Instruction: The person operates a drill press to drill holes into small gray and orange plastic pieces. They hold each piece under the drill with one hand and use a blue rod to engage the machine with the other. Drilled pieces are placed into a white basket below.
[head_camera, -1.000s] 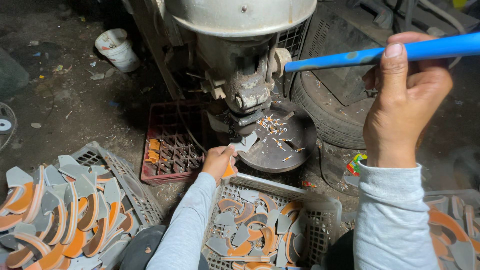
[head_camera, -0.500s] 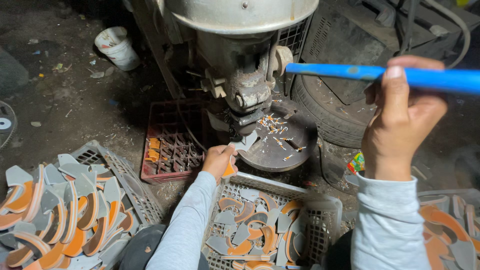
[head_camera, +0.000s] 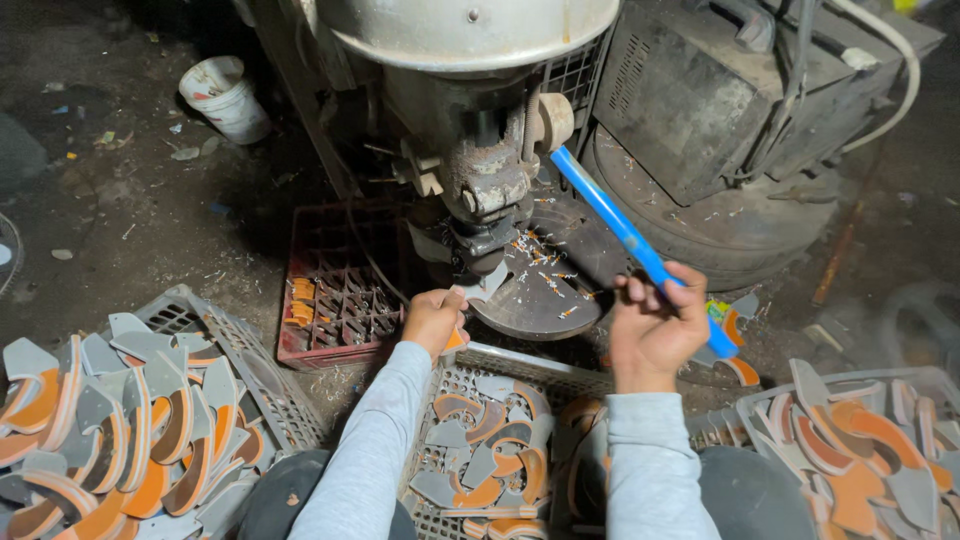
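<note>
My left hand (head_camera: 433, 320) pinches a flat grey piece (head_camera: 487, 285) and holds it on the round press plate (head_camera: 535, 290) under the machine head (head_camera: 480, 190). My right hand (head_camera: 655, 330) grips a blue lever handle (head_camera: 630, 240) that slants down from the machine to my hand. Small orange and white offcuts lie scattered on the plate.
A grey crate (head_camera: 590, 370) of grey-and-orange curved pieces sits below my arms, with similar crates at left (head_camera: 225, 330) and right (head_camera: 900, 378). A red crate (head_camera: 330, 300) lies left of the press. A white bucket (head_camera: 225, 95) stands far left, a dark motor housing (head_camera: 700, 90) at the right.
My right hand has pulled the blue lever down from a high, nearly level position to a steep slant near the plate. The left hand has stayed at the plate.
</note>
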